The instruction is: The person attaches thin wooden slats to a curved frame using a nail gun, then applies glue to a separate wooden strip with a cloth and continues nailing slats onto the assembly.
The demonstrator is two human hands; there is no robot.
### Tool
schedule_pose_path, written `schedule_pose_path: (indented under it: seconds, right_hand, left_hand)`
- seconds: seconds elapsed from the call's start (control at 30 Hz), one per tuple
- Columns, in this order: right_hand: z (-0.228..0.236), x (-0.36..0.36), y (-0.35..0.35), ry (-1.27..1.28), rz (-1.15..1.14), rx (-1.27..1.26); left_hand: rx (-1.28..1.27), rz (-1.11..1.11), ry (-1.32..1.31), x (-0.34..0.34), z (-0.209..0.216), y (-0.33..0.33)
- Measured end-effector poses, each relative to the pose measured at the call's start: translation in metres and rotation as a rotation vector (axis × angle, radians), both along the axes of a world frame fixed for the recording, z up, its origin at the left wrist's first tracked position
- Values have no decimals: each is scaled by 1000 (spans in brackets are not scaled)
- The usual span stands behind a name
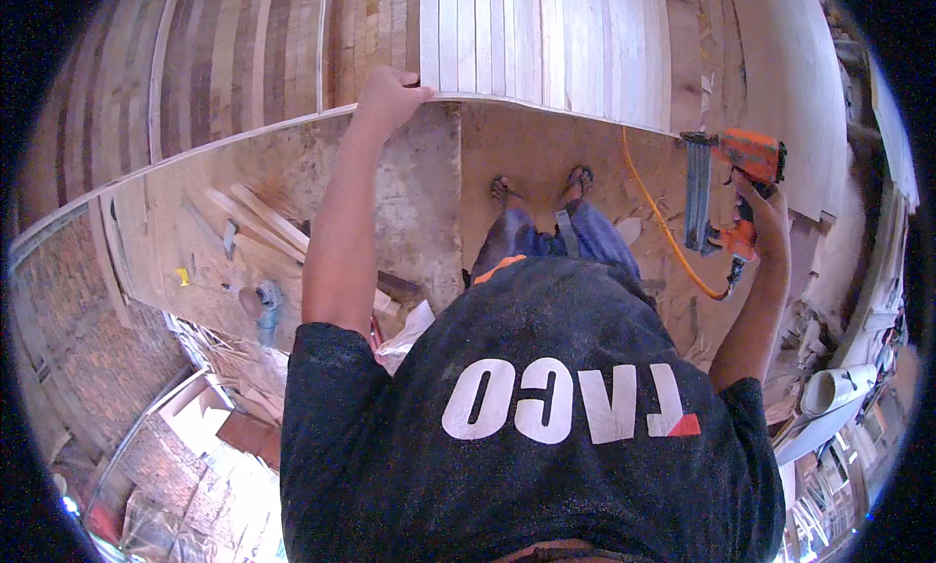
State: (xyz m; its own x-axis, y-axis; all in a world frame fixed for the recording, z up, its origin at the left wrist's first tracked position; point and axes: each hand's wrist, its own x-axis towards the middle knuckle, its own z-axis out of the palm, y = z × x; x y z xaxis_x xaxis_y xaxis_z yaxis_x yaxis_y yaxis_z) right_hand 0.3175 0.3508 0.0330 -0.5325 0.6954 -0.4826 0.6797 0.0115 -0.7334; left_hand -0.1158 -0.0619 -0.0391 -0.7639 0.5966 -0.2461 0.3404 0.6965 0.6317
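Note:
In my right hand (760, 202) is an orange nail gun (749, 154) with a grey magazine, my fingers wrapped around its handle. Its nose points left, by the right end of the panel's front edge. My left hand (392, 95) is closed on the near edge of a panel of pale wooden strips (546, 37), where the pale strips meet darker brown ones. Thumb and fingers pinch that edge; whether a loose strip is between them cannot be made out. An orange air hose (655, 212) curves from the gun's base toward the bench edge.
Brown strip panels (224, 56) continue along the bench to the left. On the floor at left lie wooden offcuts (258, 217) and a bluish power tool (263, 305). Sheets and scraps (838, 392) stand at the right. My sandalled feet (507, 191) are before the bench.

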Motion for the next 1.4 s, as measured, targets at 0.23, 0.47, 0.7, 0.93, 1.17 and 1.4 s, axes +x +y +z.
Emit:
schedule_pose_path:
  seconds: [0.23,0.47,0.7,0.93,1.17,1.4]
  right_hand:
    - [-10,13,3,38,-71,-61]
    - [0,18,-11,8,-98,-14]
    - [0,28,-5,232,-155,-485]
    - [16,5,-35,306,-145,-583]
    - [4,-6,-46,273,-57,-585]
    - [7,-13,-56,231,-97,-529]
  left_hand:
    - [-222,-10,-37,-2,16,17]
    - [-102,-65,-40,1,12,8]
    - [58,-39,-261,-12,2,-10]
    - [-91,-64,-242,-20,7,-11]
    - [88,9,-135,-17,-17,-13]
    - [120,67,-145,-10,-17,-9]
